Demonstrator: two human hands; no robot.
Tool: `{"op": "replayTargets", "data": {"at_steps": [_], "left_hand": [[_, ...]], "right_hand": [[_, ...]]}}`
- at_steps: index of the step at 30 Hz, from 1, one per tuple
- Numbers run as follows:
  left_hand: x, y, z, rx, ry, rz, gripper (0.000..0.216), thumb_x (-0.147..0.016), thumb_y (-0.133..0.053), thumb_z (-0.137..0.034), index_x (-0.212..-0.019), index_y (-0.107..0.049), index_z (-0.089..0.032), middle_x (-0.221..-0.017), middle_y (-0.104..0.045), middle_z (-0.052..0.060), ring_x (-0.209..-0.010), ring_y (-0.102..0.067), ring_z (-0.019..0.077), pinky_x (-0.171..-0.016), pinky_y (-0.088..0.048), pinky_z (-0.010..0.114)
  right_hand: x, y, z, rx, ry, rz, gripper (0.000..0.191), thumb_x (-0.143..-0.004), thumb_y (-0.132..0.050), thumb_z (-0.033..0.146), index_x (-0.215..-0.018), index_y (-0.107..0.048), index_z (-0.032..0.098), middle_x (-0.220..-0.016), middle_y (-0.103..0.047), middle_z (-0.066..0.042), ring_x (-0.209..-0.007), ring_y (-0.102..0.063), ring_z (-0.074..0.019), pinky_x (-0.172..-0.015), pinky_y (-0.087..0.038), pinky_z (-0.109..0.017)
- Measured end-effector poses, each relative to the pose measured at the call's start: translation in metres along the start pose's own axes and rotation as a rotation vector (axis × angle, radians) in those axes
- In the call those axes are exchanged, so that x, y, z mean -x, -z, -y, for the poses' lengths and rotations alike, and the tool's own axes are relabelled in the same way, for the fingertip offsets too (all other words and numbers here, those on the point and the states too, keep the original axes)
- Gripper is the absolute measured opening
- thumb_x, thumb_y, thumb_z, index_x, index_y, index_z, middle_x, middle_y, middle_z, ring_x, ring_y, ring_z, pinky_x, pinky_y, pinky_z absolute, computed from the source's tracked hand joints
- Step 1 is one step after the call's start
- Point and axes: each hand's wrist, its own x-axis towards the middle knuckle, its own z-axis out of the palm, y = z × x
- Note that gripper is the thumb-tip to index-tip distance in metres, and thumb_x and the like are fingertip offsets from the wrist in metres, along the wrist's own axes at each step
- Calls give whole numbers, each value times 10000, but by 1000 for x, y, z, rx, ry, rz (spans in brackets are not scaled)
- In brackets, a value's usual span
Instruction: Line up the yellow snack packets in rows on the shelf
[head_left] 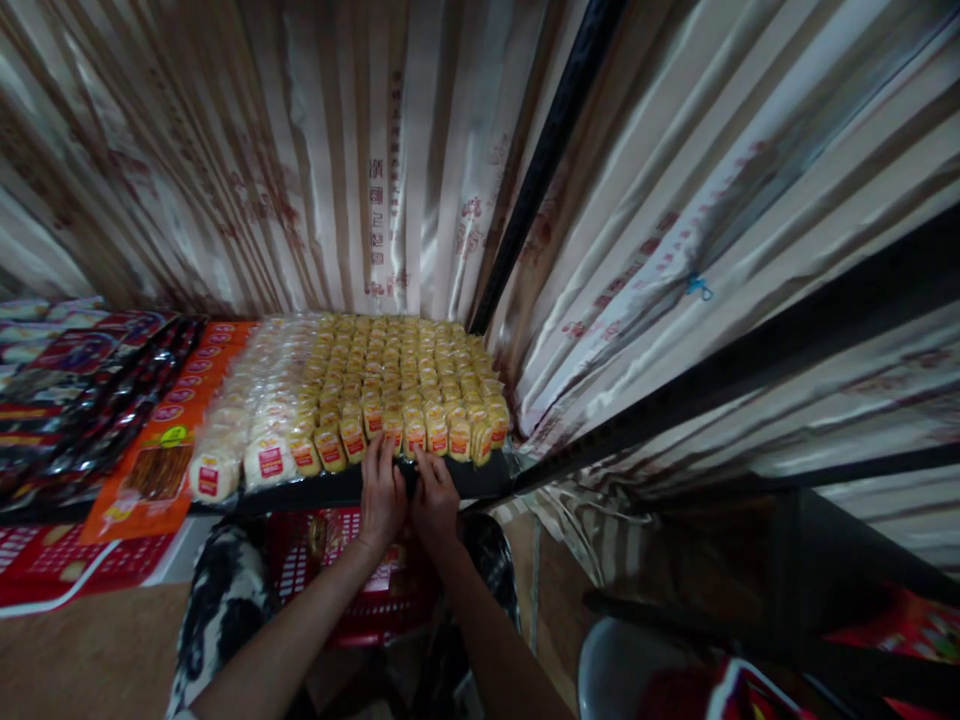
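My left hand [383, 497] reaches to the front edge of the shelf. Its fingers are stretched forward, slightly apart, with the tips against the front row of small yellow packets [375, 365]. Close beside it, my right hand [435, 505] has its fingers extended too, their tips touching the front packets a little to the right. The packets are clear-wrapped with red and yellow labels and stand in tight rows. Both thumbs are mostly hidden, and no packet shows clearly gripped in either hand. White wrapped packets [268, 462] stand in similar rows just left of the yellow ones.
Orange snack bags [161, 450] and dark shiny packs [97, 400] lie further left on the black shelf [322, 492]. Below it are red baskets [352, 620]. A black upright post [544, 180] and pale printed curtains [330, 150] stand behind. A grey-white rounded container [611, 665] is at lower right.
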Motion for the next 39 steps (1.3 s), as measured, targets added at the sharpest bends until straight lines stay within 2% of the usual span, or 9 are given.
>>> {"op": "replayTargets", "data": {"at_steps": [4, 8, 14, 19, 24, 29, 35, 39], "left_hand": [[-8, 4, -1, -167, 6, -11, 415, -855, -436, -164, -1266, -481, -142, -1234, -526, 152, -1164, -484, 254, -976, -429, 418], [-12, 6, 3, -293, -31, 30, 384, -876, -421, -190, -1246, -524, -163, -1165, -570, 142, -1079, -541, 239, -869, -490, 343], [-23, 2, 9, -338, -47, 25, 413, -907, -386, -230, -1301, -466, -136, -1098, -591, 154, -989, -590, 218, -748, -514, 279], [-28, -4, 11, -279, -79, 13, 425, -911, -368, -232, -1309, -423, -93, -1041, -611, 153, -921, -605, 224, -760, -509, 308], [-27, -10, 17, -222, -112, -25, 446, -910, -379, -234, -1328, -374, -81, -1063, -613, 170, -954, -598, 238, -811, -499, 347], [-23, -11, 20, -158, -127, 4, 447, -920, -337, -224, -1349, -340, -100, -1126, -602, 173, -1012, -587, 231, -861, -483, 364], [-24, -8, 18, -105, -88, 50, 405, -904, -350, -185, -1294, -403, -88, -1116, -611, 160, -1031, -582, 211, -902, -470, 345], [-24, -5, 15, -112, -40, 75, 351, -894, -378, -189, -1227, -470, -124, -1101, -618, 132, -1024, -588, 198, -874, -483, 314]], "right_hand": [[0, 1, 1, 18, 27, 1, 483, -851, -333, 86, -1289, -513, 182, -1053, -606, -114, -1012, -572, -180, -880, -487, -297], [0, 1, 1, 29, 28, 5, 516, -831, -330, 64, -1302, -499, 187, -1062, -600, -116, -1013, -571, -183, -883, -489, -307], [1, -2, -1, 40, 13, 12, 543, -816, -337, 55, -1316, -482, 211, -1063, -598, -105, -990, -582, -175, -881, -495, -306], [1, -3, -2, 36, 16, 6, 543, -809, -343, 47, -1304, -496, 207, -1083, -600, -105, -1022, -576, -178, -888, -496, -308], [-1, -2, -2, 34, 16, 17, 536, -807, -342, 46, -1297, -504, 192, -1093, -604, -111, -1037, -574, -182, -902, -493, -315], [-1, -2, -1, 30, 18, -5, 515, -825, -355, 63, -1296, -506, 206, -1078, -612, -101, -1032, -578, -173, -898, -493, -297], [-1, -4, 1, 22, -15, -3, 482, -847, -349, 98, -1293, -505, 194, -1064, -624, -106, -1013, -588, -182, -886, -495, -308], [-1, -2, 5, -22, -26, -11, 462, -850, -341, 107, -1270, -517, 186, -1068, -626, -99, -932, -613, -163, -868, -498, -301]]}}
